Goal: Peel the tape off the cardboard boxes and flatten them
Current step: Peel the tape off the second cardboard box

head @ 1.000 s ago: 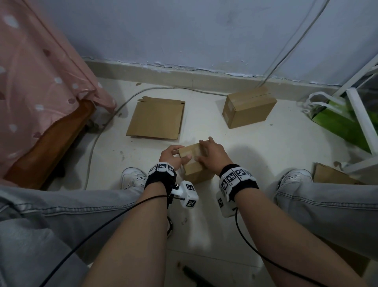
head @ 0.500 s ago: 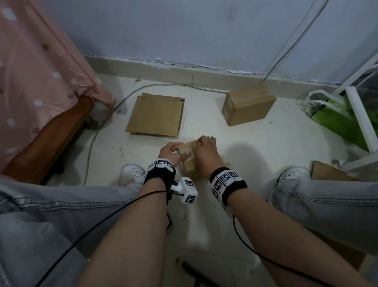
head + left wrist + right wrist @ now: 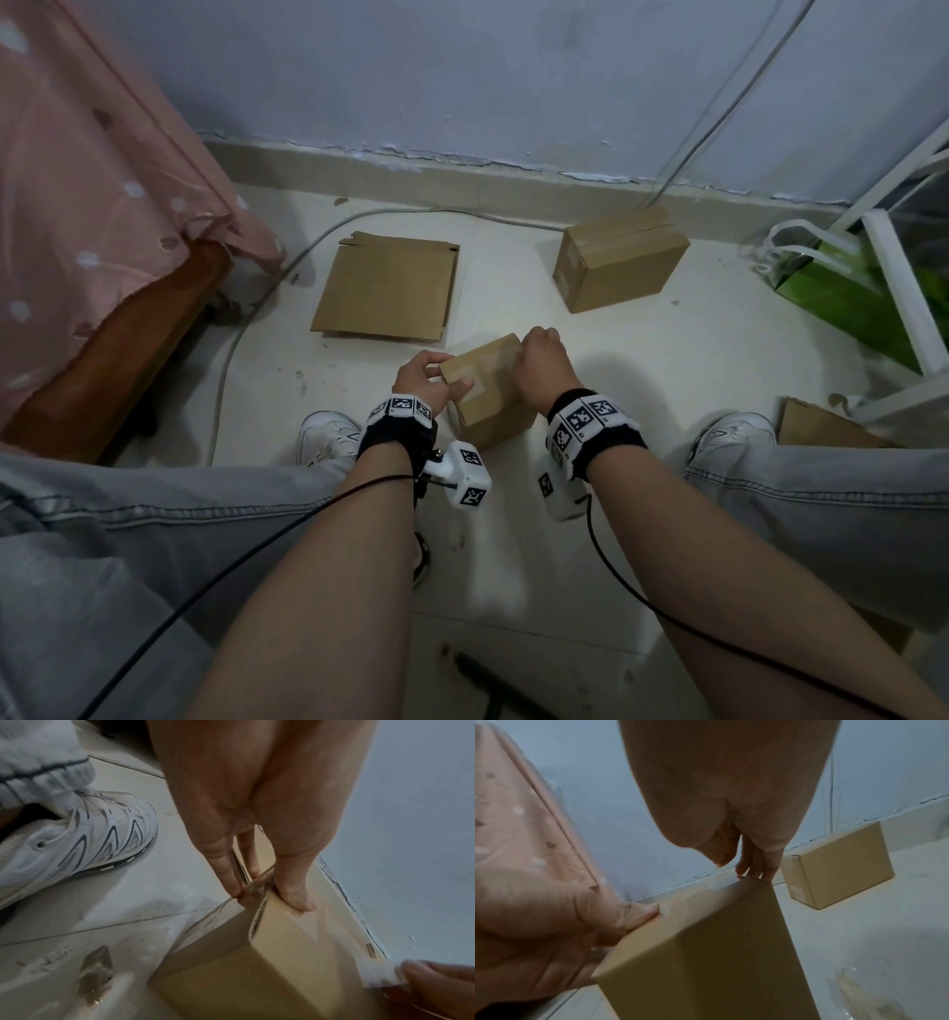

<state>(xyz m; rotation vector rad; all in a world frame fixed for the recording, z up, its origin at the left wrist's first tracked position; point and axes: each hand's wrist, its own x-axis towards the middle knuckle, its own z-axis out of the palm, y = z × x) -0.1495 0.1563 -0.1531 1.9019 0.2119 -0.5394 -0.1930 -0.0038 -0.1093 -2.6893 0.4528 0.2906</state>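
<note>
A small cardboard box (image 3: 488, 395) stands on the floor between my feet. My left hand (image 3: 449, 383) grips its near left corner, with the thumb (image 3: 295, 898) pressed on the top face and the fingers on the side. My right hand (image 3: 534, 344) is curled at the box's far top edge. In the left wrist view its fingertips (image 3: 421, 975) pinch a whitish end of tape (image 3: 380, 975) lifted off the box's top. Clear tape still runs across the top under my left thumb. The underside of the box is hidden.
A flattened box (image 3: 387, 290) lies at the back left, and a taped box (image 3: 616, 259) stands at the back right by the wall. More cardboard (image 3: 821, 426) lies by my right shoe. There is a green bag (image 3: 842, 288), a white frame, a pink bed cover (image 3: 102, 180), a floor cable and crumpled clear tape (image 3: 95, 975).
My right hand has gone from lying over the box's top to its far edge, where it curled onto the tape. The box has turned a little in my left hand.
</note>
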